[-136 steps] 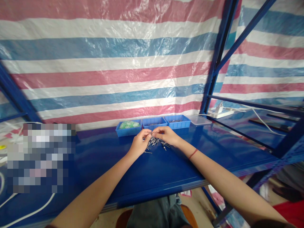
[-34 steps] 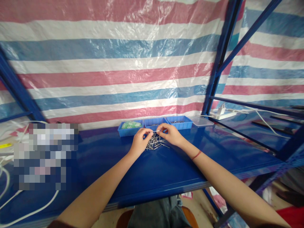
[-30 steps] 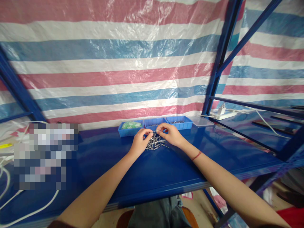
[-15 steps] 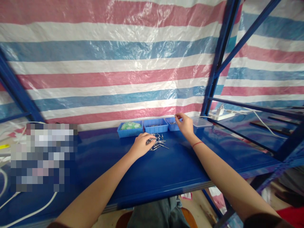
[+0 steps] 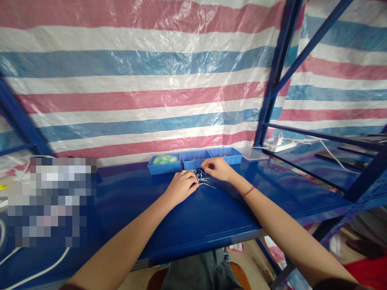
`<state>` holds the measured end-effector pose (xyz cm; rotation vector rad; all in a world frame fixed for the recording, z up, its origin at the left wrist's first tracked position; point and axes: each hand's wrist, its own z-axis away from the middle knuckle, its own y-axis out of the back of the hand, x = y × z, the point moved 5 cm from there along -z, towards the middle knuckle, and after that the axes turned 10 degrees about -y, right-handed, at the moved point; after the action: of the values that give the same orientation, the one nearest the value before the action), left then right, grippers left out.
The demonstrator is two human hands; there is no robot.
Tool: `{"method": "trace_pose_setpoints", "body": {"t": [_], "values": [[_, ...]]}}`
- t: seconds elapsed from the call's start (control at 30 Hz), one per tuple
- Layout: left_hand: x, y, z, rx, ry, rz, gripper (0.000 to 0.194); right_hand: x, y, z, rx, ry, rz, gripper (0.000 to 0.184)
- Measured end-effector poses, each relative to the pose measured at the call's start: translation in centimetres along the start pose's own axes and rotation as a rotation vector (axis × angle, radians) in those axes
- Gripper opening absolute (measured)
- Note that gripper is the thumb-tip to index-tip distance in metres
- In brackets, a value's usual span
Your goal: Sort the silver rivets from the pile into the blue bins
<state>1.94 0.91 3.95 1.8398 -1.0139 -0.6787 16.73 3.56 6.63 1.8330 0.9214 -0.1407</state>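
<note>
Sorting by hand through a small heap of slim metal pins seems to be the step in hand, judging by how both hands bend over it. The heap lies on the blue worktop, in front of the middle blue bin, its loose pieces crossing one another at odd angles. The left hand rests at the heap's left side, its fingers curled down over the nearest pieces; whether they grip one cannot be told. The right hand is just above the heap's right side, close to the middle bin's front, thumb and forefinger drawn in toward each other; I cannot make out a pin between them. To the left of the middle bin stands the bin with the green bag, and to its right the right-hand bin, with small metal pieces inside; the middle one holds some as well. Lifting a single pin would call for a fine fingertip pinch on one stem, probably a piece at the heap's edge, since the tangled ones could drag their neighbours along, with the left fingers steadying the rest.
</note>
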Motion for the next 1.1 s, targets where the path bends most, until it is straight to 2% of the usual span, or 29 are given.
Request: {"method": "trace_pose_setpoints", "body": {"t": [0.2,0.37,0.57,0.8,0.93,1.1], "values": [[0.4,0.0,-0.1,-0.015,0.035,-0.085,0.017,-0.2,-0.3,0.3,-0.051,-0.02,-0.032,0.016],[0.2,-0.3,-0.1,-0.007,0.113,-0.028,0.013,-0.5,-0.3,0.4,-0.069,-0.029,-0.055,0.017],[-0.6,0.1,0.1,0.126,0.194,0.078,0.013,-0.3,-0.8,0.5,-0.105,-0.062,-0.084,0.018],[-1.8,0.4,0.2,0.295,0.275,0.283,0.021,-1.2,-1.8,0.5,-0.122,-0.078,-0.37,0.018],[-1.9,0.4,0.3,0.334,0.291,0.361,0.024,-1.5,-1.9,0.4,-0.105,-0.121,-0.492,0.025],[-2.1,0.3,0.3,0.325,0.334,0.438,0.028,-1.5,-1.9,0.4,-0.11,-0.143,-0.583,0.028]]}}
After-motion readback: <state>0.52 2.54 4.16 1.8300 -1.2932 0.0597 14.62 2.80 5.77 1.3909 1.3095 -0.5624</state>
